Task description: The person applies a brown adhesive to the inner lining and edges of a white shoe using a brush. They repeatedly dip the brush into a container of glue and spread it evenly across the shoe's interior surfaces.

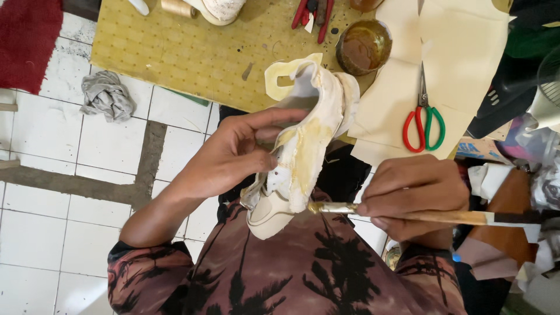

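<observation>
Two hands at work above the lap, below the near edge of the yellow board (192, 52). Left hand (233, 154) holds a cream shoe upper (303, 146), fingers curled inside it and thumb along its edge; the upper is tilted, its inner side turned up and glossy with yellowish glue. Right hand (411, 195) pinches a brush (420, 217) low on the handle, closed firmly round it; the bristle end touches the lower rim of the upper.

Step in hand, as judged: spreading glue over the lining, lower rim being coated. Next stroke calls for a steady left hold and a light brush along the rim, so glue stays off the outer face.

Glue pot (363, 46), round and brown, sits at the right edge of the board, just beyond the upper. Scissors (424, 119) with red and green handles lie on pale cut sheets (461, 52) to the right. Red-handled pliers (312, 14) lie at the far edge. Grey rag (107, 96) lies on the white floor tiles, left of the board. No labels legible; crumpled packaging at far right is too blurred to tell.
</observation>
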